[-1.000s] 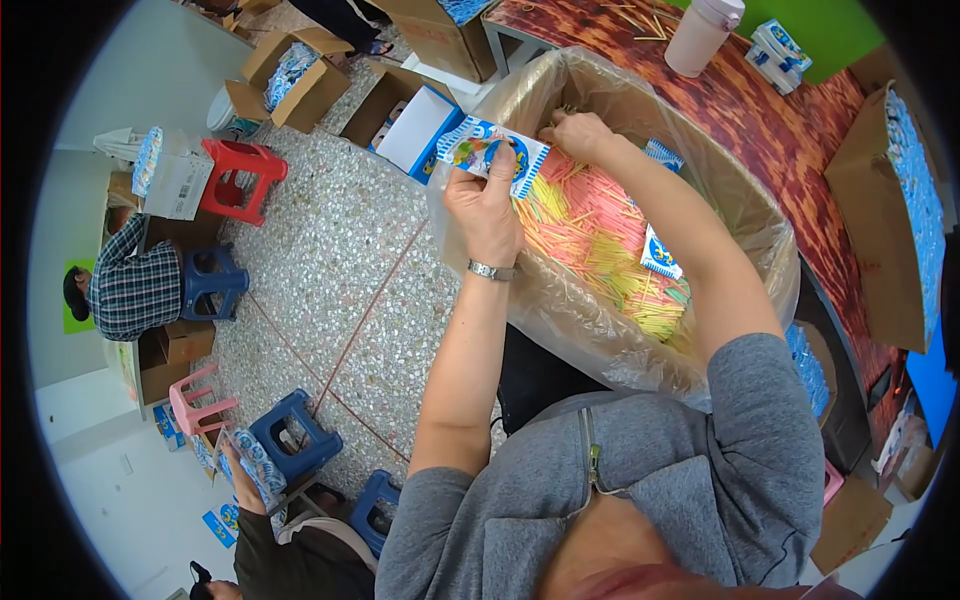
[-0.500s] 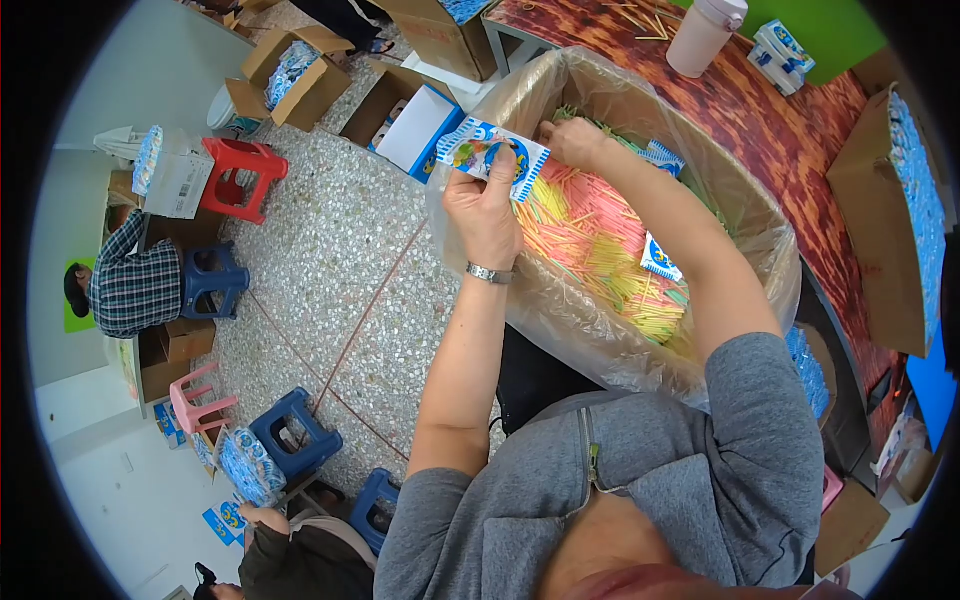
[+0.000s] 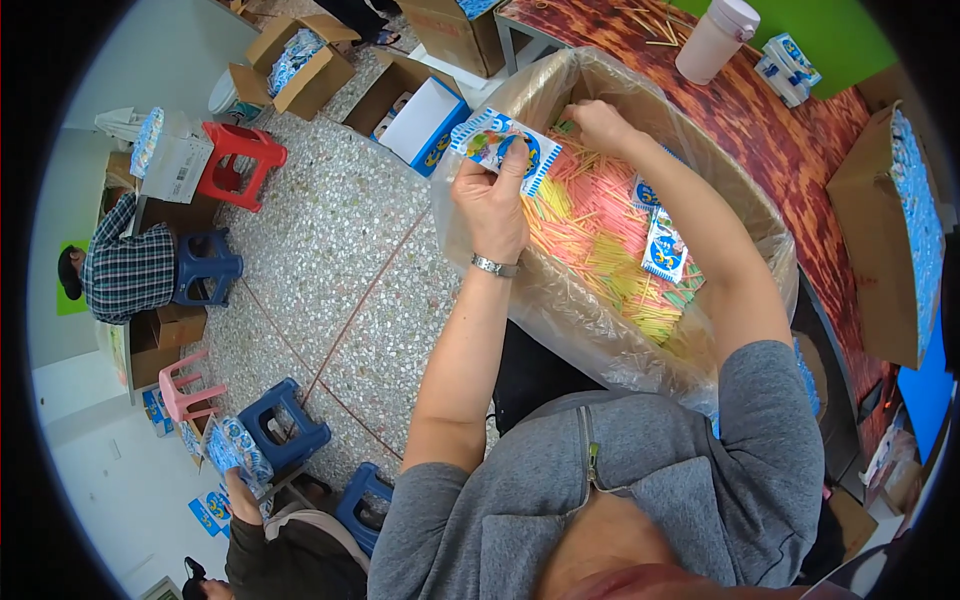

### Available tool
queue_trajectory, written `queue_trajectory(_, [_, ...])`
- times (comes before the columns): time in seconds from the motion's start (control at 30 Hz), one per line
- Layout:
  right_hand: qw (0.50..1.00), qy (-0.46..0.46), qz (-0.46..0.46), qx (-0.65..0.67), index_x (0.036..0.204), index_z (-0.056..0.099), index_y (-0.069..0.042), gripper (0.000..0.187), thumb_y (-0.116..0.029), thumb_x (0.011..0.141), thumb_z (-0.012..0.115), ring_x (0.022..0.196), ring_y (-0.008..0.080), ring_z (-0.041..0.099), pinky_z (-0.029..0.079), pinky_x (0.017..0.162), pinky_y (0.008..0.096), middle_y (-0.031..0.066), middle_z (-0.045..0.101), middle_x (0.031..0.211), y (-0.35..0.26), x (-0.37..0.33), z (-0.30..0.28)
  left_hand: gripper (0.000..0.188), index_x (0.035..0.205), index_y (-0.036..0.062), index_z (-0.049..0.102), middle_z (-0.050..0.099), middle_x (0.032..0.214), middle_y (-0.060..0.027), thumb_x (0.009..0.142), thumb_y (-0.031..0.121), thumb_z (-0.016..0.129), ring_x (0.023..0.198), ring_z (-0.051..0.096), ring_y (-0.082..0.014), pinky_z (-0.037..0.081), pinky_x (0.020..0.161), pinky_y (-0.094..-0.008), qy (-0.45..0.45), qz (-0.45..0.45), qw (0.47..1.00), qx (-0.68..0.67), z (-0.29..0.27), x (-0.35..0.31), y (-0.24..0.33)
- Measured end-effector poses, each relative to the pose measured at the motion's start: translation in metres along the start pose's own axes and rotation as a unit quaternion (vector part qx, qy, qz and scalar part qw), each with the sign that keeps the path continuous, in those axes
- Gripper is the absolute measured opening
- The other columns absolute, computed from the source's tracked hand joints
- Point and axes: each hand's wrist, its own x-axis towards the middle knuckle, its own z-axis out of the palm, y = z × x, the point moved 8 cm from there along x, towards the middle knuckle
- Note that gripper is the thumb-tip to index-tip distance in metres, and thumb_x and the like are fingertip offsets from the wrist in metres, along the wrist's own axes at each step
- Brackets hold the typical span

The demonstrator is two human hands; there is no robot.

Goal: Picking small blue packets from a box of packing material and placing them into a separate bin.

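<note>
My left hand [image 3: 490, 205] pinches a small blue-and-white packet [image 3: 497, 150] between thumb and fingers, above the left rim of a big carton [image 3: 535, 88] lined with clear plastic. Inside the carton lie masses of thin sticks [image 3: 610, 210] in pink, yellow, orange and green. At the carton's far end my right hand [image 3: 602, 125] is low over the sticks, its fingers curled downward; what they hold, if anything, cannot be made out. Beneath my right forearm, a blue-and-white packet [image 3: 664, 245] rests on the sticks, with another packet [image 3: 646, 192] partly covered beside it.
A red-brown table [image 3: 760, 140] borders the carton, bearing a pale pink bottle [image 3: 716, 42], loose sticks and small packs [image 3: 787, 70]. Left of the carton stands an open blue-and-white box [image 3: 425, 125]. Stools and cartons line the left, where two people sit. A tall carton [image 3: 875, 240] of packets stands at right.
My right hand has lifted slightly and shifted right along the carton's far end. More of the packets under that forearm now shows. My left hand keeps its grip on its packet.
</note>
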Motion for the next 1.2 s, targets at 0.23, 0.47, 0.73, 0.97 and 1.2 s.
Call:
queue_trajectory(0.23, [0.986, -0.075, -0.018, -0.151, 0.104, 0.062, -0.007, 0.023, -0.013, 0.083, 0.053, 0.089, 0.0329, 0.064, 0.054, 0.074, 0.0411, 0.0154, 0.055, 0.11, 0.0, 0.011, 0.027, 0.02, 0.102, 0.0015, 0.063, 0.066, 0.097, -0.0035, 0.084, 0.005, 0.07, 0.083, 0.06, -0.0074, 0.048, 0.073, -0.023, 0.002, -0.004, 1.0, -0.008, 0.001, 0.0, -0.001])
queue_trajectory(0.47, [0.97, -0.075, 0.002, -0.232, 0.1, 0.066, -0.008, 0.024, -0.016, 0.088, 0.047, 0.101, 0.0256, 0.061, 0.055, 0.076, 0.0399, 0.0106, 0.055, 0.115, -0.005, 0.013, 0.038, 0.021, 0.103, 0.0016, 0.063, 0.066, 0.098, -0.0034, 0.084, 0.004, 0.07, 0.084, 0.059, -0.0073, 0.048, 0.074, -0.0231, -0.001, -0.003, 1.0, 0.004, -0.001, 0.0, -0.002])
queue_trajectory(0.73, [0.949, -0.096, 0.021, -0.3, 0.104, 0.067, -0.013, 0.027, -0.019, 0.09, 0.045, 0.103, 0.0215, 0.06, 0.05, 0.078, 0.0371, 0.0069, 0.06, 0.111, -0.005, 0.021, 0.057, 0.02, 0.103, 0.0023, 0.063, 0.065, 0.097, -0.0027, 0.084, 0.005, 0.069, 0.084, 0.059, -0.0077, 0.047, 0.073, -0.0234, 0.001, -0.001, 1.0, 0.007, 0.0, 0.001, -0.002])
queue_trajectory(0.97, [0.928, -0.117, 0.047, -0.35, 0.086, 0.072, -0.018, 0.018, -0.018, 0.085, 0.054, 0.083, 0.0206, 0.066, 0.052, 0.061, 0.038, 0.0035, 0.069, 0.089, 0.009, 0.037, 0.095, 0.015, 0.095, 0.0033, 0.063, 0.063, 0.086, -0.0001, 0.084, 0.01, 0.069, 0.073, 0.056, -0.0071, 0.045, 0.065, -0.0237, 0.013, -0.014, 0.993, 0.116, -0.007, -0.002, -0.002])
queue_trajectory(1.2, [0.897, -0.188, 0.02, -0.401, 0.092, 0.072, -0.013, 0.024, -0.022, 0.086, 0.051, 0.086, 0.0293, 0.062, 0.051, 0.061, 0.0456, 0.0107, 0.068, 0.092, 0.008, 0.05, 0.116, 0.014, 0.101, 0.0007, 0.059, 0.064, 0.097, -0.0051, 0.089, 0.007, 0.063, 0.083, 0.061, -0.0122, 0.052, 0.071, -0.0284, -0.012, -0.048, 0.996, 0.08, -0.002, 0.001, -0.011])
